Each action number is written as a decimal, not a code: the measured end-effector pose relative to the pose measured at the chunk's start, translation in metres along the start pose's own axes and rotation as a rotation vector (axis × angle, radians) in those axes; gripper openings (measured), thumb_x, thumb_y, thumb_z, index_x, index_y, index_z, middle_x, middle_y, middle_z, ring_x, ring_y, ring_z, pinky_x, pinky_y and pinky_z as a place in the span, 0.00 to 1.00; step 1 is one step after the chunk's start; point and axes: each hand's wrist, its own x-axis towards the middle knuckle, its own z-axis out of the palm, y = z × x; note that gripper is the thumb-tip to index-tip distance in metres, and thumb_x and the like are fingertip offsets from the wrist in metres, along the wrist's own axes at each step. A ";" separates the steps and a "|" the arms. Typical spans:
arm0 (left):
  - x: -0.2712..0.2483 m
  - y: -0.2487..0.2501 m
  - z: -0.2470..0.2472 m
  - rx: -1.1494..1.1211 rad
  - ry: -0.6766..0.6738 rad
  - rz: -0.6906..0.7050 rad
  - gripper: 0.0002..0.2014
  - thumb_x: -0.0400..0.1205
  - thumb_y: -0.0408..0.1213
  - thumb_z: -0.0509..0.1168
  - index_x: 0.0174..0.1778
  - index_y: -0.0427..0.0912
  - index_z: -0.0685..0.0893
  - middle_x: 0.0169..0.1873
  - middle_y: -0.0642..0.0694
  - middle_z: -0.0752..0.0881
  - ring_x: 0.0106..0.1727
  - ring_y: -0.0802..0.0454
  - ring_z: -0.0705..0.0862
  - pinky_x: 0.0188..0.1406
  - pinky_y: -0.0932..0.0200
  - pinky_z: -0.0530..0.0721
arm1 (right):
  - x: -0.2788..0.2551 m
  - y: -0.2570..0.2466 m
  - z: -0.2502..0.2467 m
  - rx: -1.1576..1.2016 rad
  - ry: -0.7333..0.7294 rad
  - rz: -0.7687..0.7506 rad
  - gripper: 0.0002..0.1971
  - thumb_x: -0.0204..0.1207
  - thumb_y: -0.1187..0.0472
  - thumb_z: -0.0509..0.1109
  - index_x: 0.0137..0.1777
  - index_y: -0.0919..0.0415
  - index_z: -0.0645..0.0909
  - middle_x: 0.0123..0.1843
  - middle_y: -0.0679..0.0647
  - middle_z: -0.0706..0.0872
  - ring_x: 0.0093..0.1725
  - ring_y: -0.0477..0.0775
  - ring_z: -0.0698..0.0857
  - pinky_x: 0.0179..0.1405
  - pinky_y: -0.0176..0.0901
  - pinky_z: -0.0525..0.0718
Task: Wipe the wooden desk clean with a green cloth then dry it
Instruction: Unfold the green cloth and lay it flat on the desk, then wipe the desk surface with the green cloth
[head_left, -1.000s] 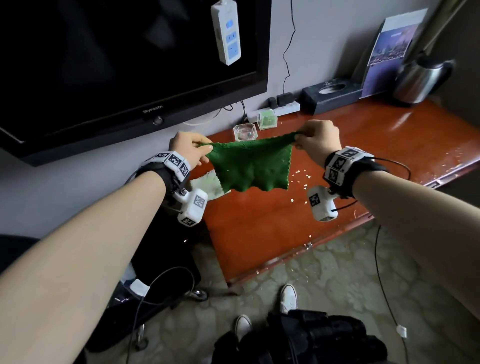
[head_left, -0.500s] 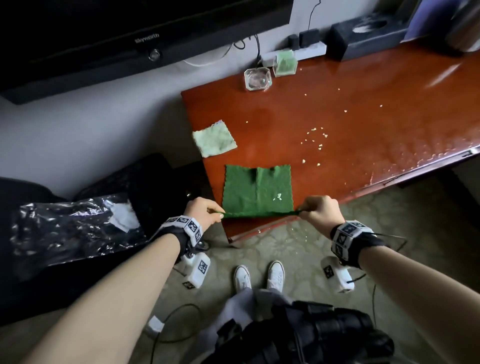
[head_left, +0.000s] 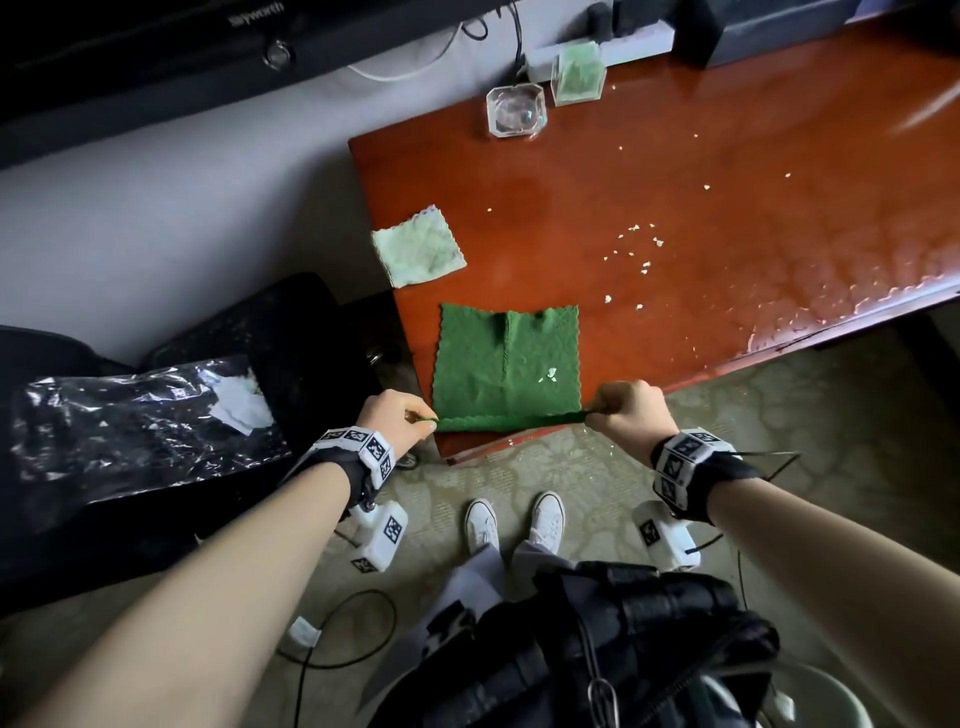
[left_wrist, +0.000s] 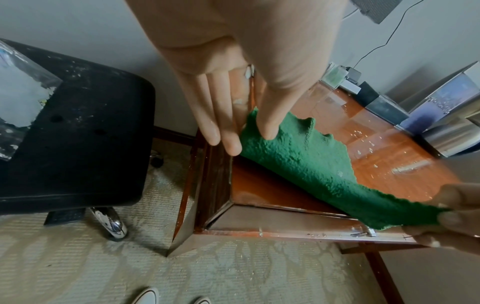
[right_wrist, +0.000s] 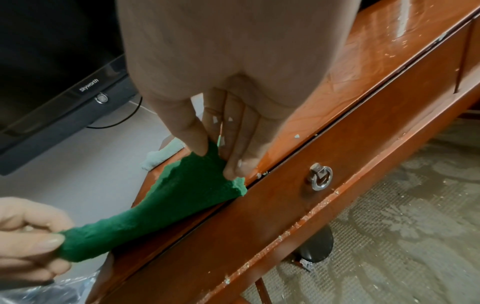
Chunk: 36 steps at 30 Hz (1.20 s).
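A dark green cloth (head_left: 506, 364) lies spread on the near left corner of the glossy red-brown wooden desk (head_left: 701, 182). Its near edge is lifted off the desk and stretched between both hands. My left hand (head_left: 397, 418) pinches the cloth's near left corner (left_wrist: 255, 131). My right hand (head_left: 626, 410) pinches the near right corner (right_wrist: 215, 164). A crease runs down the cloth's middle and a few pale crumbs sit on it. Pale crumbs (head_left: 636, 249) are scattered over the desk's middle.
A pale green cloth (head_left: 418, 252) lies at the desk's left edge. A glass ashtray (head_left: 516, 110) and a small clear box (head_left: 577, 73) stand at the back by a power strip. A black chair (head_left: 218, 415) with a plastic bag stands left of the desk. A drawer ring pull (right_wrist: 321, 179) sits below the front edge.
A second ago both hands held the green cloth up in the air over the desk. They brought it down and towards me; it now lies spread at the near corner, barely moved in the last half second.
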 end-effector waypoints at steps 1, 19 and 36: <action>0.003 0.002 -0.001 -0.007 0.009 -0.005 0.02 0.74 0.38 0.75 0.40 0.51 0.93 0.28 0.54 0.90 0.37 0.59 0.89 0.46 0.64 0.85 | 0.003 -0.001 -0.001 0.002 0.001 0.000 0.02 0.64 0.63 0.76 0.33 0.57 0.86 0.28 0.50 0.85 0.33 0.52 0.82 0.28 0.34 0.73; 0.119 0.040 -0.030 0.021 0.209 0.088 0.12 0.81 0.35 0.70 0.58 0.53 0.85 0.54 0.52 0.87 0.49 0.49 0.87 0.49 0.51 0.88 | 0.125 -0.022 -0.013 -0.067 0.181 0.102 0.09 0.73 0.64 0.69 0.50 0.55 0.87 0.44 0.55 0.91 0.45 0.58 0.88 0.43 0.39 0.80; 0.159 0.046 -0.011 0.327 0.000 0.187 0.08 0.81 0.39 0.71 0.44 0.49 0.77 0.49 0.46 0.77 0.43 0.45 0.80 0.46 0.49 0.81 | 0.144 -0.041 -0.001 -0.389 -0.025 0.150 0.13 0.70 0.56 0.72 0.55 0.55 0.81 0.54 0.56 0.74 0.52 0.62 0.81 0.44 0.48 0.82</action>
